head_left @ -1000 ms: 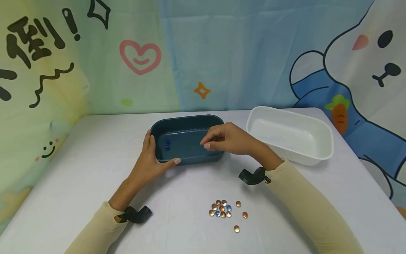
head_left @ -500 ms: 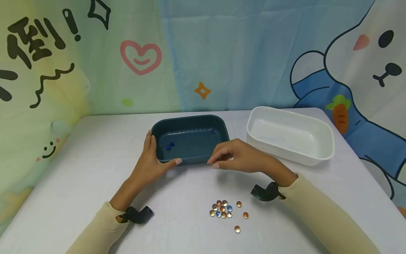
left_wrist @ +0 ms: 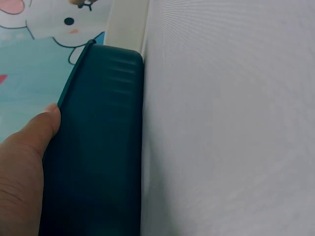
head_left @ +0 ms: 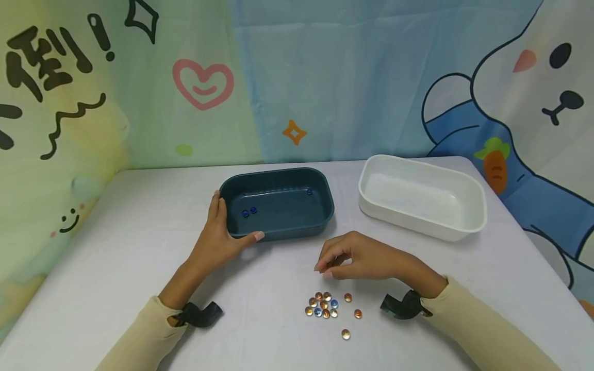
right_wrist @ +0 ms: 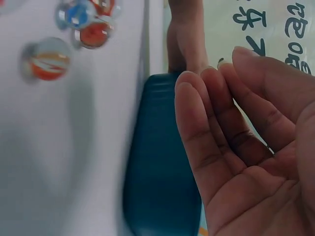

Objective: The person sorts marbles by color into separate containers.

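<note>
My left hand (head_left: pixel 217 239) grips the left front corner of a dark teal tray (head_left: pixel 297 231), fingers along the left side and thumb at the front rim. In the left wrist view the thumb (left_wrist: pixel 47 125) lies against the rim. Three dark blue marbles, one of them at the right (head_left: pixel 309 191), lie inside. My right hand (head_left: pixel 364 256) hovers in front of the tray, just behind a cluster of orange, amber and light blue marbles (head_left: pixel 324 304) on the table. Its fingers are loosely bent and hold nothing in the right wrist view, where an orange-streaked marble (right_wrist: pixel 50 59) shows nearby.
A white tray (head_left: pixel 417 219) stands on the white-covered table (head_left: pixel 260 319) to the right of the teal one. A few marbles lie apart from the cluster, such as an amber one (head_left: pixel 345 334) at the front. A printed cloth (head_left: pixel 325 77) hangs behind the table.
My right hand has come out of the teal tray and moved toward the front, near the marble cluster. A third blue marble now shows inside the tray. The left hand keeps its place.
</note>
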A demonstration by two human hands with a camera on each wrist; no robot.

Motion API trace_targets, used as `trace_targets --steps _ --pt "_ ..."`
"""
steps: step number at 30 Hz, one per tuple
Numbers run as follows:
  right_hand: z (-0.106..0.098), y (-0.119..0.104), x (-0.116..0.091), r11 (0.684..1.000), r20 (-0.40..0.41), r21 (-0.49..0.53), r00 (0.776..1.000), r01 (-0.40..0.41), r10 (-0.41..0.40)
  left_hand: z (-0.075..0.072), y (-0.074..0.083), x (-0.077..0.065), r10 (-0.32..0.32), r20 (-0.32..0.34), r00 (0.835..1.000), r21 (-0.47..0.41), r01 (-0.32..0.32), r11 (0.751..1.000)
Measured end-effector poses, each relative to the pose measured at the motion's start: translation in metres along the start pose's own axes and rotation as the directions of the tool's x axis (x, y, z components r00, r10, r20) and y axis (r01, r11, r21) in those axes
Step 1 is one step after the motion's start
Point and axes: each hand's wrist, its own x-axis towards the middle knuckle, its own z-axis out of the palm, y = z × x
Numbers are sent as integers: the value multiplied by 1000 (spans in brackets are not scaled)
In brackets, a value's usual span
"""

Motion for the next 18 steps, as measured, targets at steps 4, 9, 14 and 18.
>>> trace_targets --steps 4,9,14,18 --pt "3 4 -7 1000 4 -3 1000 -22 22 -1 -1 0 6 2 1000 0 -6 1000" --pt "8 11 -15 999 33 18 999 -27 27 0 -2 -1 10 0 1000 5 -10 1000" --pt "13 19 -19 999 75 44 997 16 -19 0 -1 -1 13 -2 1000 8 -13 1000" --pt "14 21 -21 999 89 48 996 15 -19 -1 0 -2 9 -2 1000 9 -9 1000"
